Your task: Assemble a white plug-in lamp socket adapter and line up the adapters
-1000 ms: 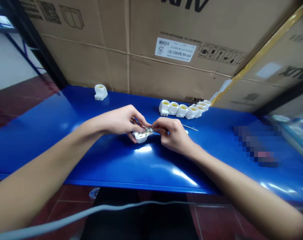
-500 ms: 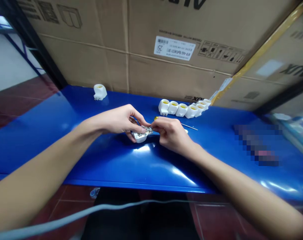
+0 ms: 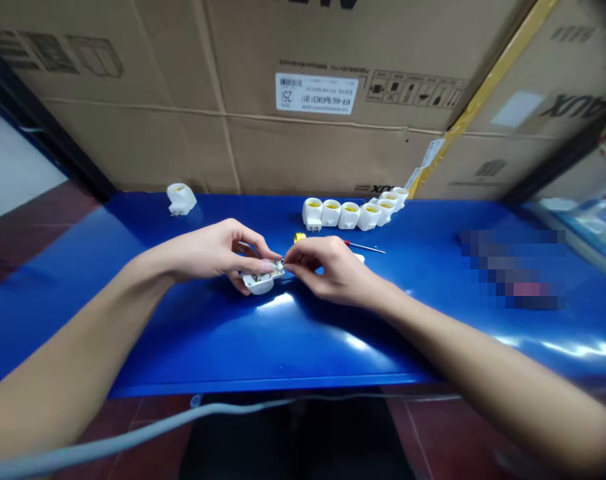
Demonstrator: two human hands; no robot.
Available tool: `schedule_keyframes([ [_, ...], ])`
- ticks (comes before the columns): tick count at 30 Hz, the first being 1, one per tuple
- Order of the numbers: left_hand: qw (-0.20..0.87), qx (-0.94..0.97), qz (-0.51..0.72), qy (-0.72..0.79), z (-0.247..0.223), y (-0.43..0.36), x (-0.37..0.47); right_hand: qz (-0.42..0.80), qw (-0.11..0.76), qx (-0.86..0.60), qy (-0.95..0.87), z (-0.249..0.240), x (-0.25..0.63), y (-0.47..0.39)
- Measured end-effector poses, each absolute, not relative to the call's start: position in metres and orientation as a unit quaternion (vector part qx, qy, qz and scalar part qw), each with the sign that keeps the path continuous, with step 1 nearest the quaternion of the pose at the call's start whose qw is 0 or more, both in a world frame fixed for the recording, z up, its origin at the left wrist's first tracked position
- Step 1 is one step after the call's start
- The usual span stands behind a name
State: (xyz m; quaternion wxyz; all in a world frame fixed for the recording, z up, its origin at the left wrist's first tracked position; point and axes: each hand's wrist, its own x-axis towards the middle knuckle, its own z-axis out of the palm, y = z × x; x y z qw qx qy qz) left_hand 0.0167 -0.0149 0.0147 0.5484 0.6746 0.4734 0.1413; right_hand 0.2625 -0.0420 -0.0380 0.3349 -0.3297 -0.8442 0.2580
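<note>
My left hand (image 3: 223, 250) grips an opened white plug-in lamp socket (image 3: 259, 283), thumb on top and fingers behind and under it. The socket's inner side faces up, with small metal parts showing. At its right end, the thumb and forefinger of my right hand (image 3: 327, 267) are pinched together; what lies between them is too small to make out. Just behind my right hand are a yellow ring-like part (image 3: 299, 237) and a screwdriver (image 3: 365, 247) with a red handle, partly hidden. A white piece (image 3: 359, 258) shows beside that hand's knuckles.
Several white plug-in lamp sockets (image 3: 349, 215) with yellow insides stand in a row at the back of the blue table (image 3: 223, 353). Another socket (image 3: 181, 199) stands back left. Large cardboard boxes (image 3: 263, 153) wall the rear. A pale cable (image 3: 183, 421) crosses the foreground.
The camera view has shifted, so the table items appear further left. The right hand's pinch looks a little looser and its fingers more extended; the left hand keeps hold of the lamp socket.
</note>
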Motion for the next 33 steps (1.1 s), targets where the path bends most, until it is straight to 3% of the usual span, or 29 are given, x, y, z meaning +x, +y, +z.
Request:
schedule_keyframes([
  [11,0.496,0.715,0.143,0.471,0.009,-0.018,0.024,0.208,0.318,-0.276,-0.883,-0.037,0.267,-0.040],
  [20,0.483,0.724,0.069,0.487,0.020,-0.019,0.025,0.382,0.329,-0.318,-0.803,-0.031,0.265,-0.043],
  [33,0.511,0.630,0.347,0.471,-0.015,-0.023,0.045,0.408,0.482,-0.436,-0.641,-0.028,0.274,-0.022],
])
